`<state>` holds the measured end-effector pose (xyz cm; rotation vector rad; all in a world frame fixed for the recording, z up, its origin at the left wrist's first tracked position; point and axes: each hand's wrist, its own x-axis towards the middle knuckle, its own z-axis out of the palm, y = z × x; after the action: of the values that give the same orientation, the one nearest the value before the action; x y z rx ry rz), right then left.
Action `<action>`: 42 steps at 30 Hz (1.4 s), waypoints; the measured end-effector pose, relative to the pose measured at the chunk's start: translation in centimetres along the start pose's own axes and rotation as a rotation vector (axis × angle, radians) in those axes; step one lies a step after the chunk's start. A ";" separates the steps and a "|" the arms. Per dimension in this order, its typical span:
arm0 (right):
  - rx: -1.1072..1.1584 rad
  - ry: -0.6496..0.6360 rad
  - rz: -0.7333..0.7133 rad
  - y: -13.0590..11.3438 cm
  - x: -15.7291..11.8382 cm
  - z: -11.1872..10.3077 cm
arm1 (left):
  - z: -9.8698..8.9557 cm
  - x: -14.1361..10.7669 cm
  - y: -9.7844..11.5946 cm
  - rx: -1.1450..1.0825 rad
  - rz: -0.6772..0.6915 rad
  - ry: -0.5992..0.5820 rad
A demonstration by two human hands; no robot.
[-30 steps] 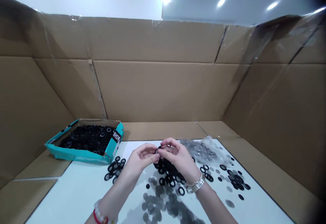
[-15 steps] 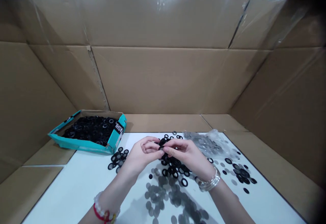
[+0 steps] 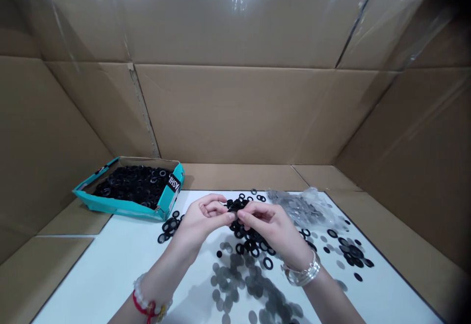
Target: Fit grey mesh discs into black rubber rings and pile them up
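Note:
My left hand (image 3: 204,213) and my right hand (image 3: 270,228) meet above the white table, their fingertips pinching a small black rubber ring (image 3: 232,211) between them. The fingers hide most of that ring. Just below the hands lies a loose heap of black rubber rings (image 3: 250,241). Flat grey discs (image 3: 239,284) are scattered nearer to me, under my wrists. A bracelet of white beads and red cord circles my left wrist, and silver bangles circle my right.
A teal box (image 3: 123,205) full of black rings stands at the left, with a small group of rings (image 3: 169,228) beside it. A clear plastic bag of grey discs (image 3: 305,208) lies at the back right, and more rings (image 3: 349,253) lie right. Cardboard walls (image 3: 235,113) surround the white table (image 3: 91,284).
The view has tilted down, so everything sits higher in the frame and more rings show at the table's far side. My hands stay together, with the right hand's fingers shifted slightly on the ring.

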<state>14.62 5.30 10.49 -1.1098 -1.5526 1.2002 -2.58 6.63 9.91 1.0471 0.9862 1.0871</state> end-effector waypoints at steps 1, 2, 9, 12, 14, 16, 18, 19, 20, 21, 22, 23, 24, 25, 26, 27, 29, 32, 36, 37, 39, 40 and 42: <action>-0.001 -0.001 0.001 0.0 0.0 0.1 | 0.1 -0.1 0.0 -0.020 0.004 0.006; -0.003 0.004 -0.002 -0.1 -0.1 0.2 | 0.2 -0.2 0.0 -0.045 0.011 0.015; 0.073 0.098 -0.129 0.1 -0.2 1.2 | 1.3 -0.9 0.0 -0.214 0.058 0.061; 0.021 0.055 -0.176 0.1 -0.3 0.9 | 1.0 -0.9 0.1 -0.143 0.050 -0.021; -0.065 0.005 -0.202 -0.2 -0.4 0.4 | 0.6 -0.8 0.2 -0.037 0.054 -0.103; -0.164 -0.039 -0.205 -0.5 -0.6 0.0 | 0.1 -0.7 0.4 0.080 0.085 -0.153; -0.243 -0.066 -0.205 -0.9 -0.8 -0.3 | -0.2 -0.6 0.5 0.174 0.140 -0.161; -0.269 -0.070 -0.208 -1.0 -0.9 -0.4 | -0.2 -0.5 0.6 0.204 0.163 -0.161; -0.283 -0.068 -0.213 -1.1 -1.0 -0.4 | -0.2 -0.6 0.7 0.224 0.176 -0.161; -0.290 -0.060 -0.220 -1.2 -1.1 -0.4 | -0.2 -0.6 0.8 0.237 0.180 -0.160; -0.293 -0.050 -0.226 -1.2 -1.2 -0.3 | -0.1 -0.7 1.0 0.243 0.175 -0.159; -0.293 -0.040 -0.231 -1.2 -1.3 -0.2 | 0.1 -0.8 1.1 0.241 0.164 -0.161; -0.288 -0.029 -0.234 -1.1 -1.3 -0.1 | 0.3 -0.9 1.3 0.232 0.150 -0.162; -0.281 -0.022 -0.237 -1.0 -1.4 0.0 | 0.5 -1.0 1.4 0.213 0.133 -0.161; -0.272 -0.016 -0.242 -0.9 -1.4 0.1 | 0.7 -1.2 1.4 0.181 0.114 -0.156; -0.262 -0.006 -0.252 -0.7 -1.3 0.2 | 0.9 -1.3 1.4 0.131 0.094 -0.153; -0.245 0.020 -0.288 -0.5 -1.2 0.6 | 1.4 -1.5 1.1 -0.008 0.058 -0.162; -0.252 0.085 -0.377 -0.3 -0.9 0.9 | 1.8 -1.7 0.2 -0.216 0.036 -0.163; -0.310 0.101 -0.393 -0.3 -0.9 0.6 | 1.3 -1.3 -0.1 -0.124 0.078 -0.114; -0.332 0.068 -0.372 -0.4 -0.9 0.3 | 1.0 -1.2 0.1 0.001 0.122 -0.131; -0.388 -0.017 -0.329 -0.6 -1.1 -0.2 | 0.3 -1.1 0.6 0.306 0.248 -0.174; -0.422 -0.055 -0.312 -0.7 -1.2 -0.5 | 0.0 -1.2 0.8 0.447 0.310 -0.191; -0.483 -0.114 -0.288 -0.9 -1.5 -0.8 | -0.5 -1.5 1.2 0.659 0.381 -0.218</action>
<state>15.64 3.92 11.41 -1.0767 -2.0793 0.7211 -3.56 5.37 11.12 1.9093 1.0119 0.9313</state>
